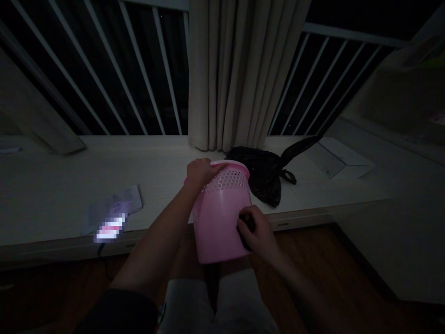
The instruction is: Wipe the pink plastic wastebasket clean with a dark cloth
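My left hand [200, 174] is closed over the rim of a pink wastebasket [220, 222], which has a band of honeycomb holes under its lip. The basket is held in front of my legs, at the edge of a white ledge. At its lower right side is my right hand [260, 232], with fingers curled together. A dark patch shows between those fingers and the basket; I cannot tell whether it is black plastic or shadow. Just behind the basket, a knotted black garbage bag [266, 174] lies on the ledge.
The white ledge [167, 181] runs below barred windows, with a curtain [239, 74] in the middle. To the right sits a white box [339, 157]. A lit phone, blurred out [110, 228], and papers [134, 197] lie at the left. Wooden floor [306, 260] is below.
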